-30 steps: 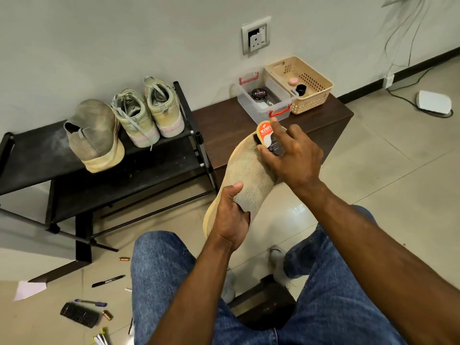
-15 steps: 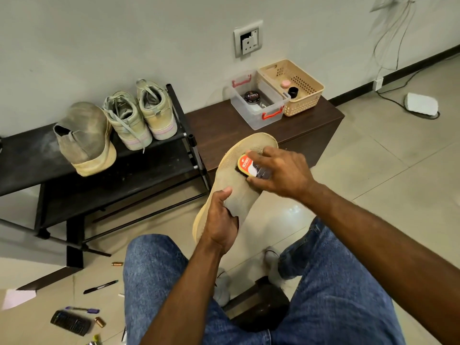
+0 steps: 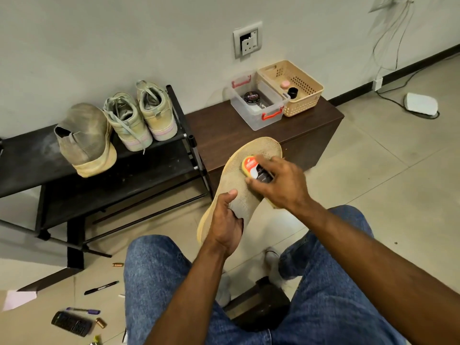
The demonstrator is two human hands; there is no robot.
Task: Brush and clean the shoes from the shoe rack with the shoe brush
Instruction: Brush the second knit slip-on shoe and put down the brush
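Note:
A beige knit slip-on shoe is held tilted in front of my knees, toe pointing away. My left hand grips its heel end, thumb on the upper. My right hand presses a small shoe brush with a red and white label against the middle of the upper. The matching beige shoe lies on the black shoe rack at left, beside a pair of pale green sneakers.
A dark wooden bench by the wall carries a clear box with a polish tin and a beige basket. Pens, batteries and a remote lie on the floor at lower left. A white device with cables sits at right.
My right hand has drawn the brush from the shoe's toe down toward the middle of the upper. The left hand keeps its hold on the heel.

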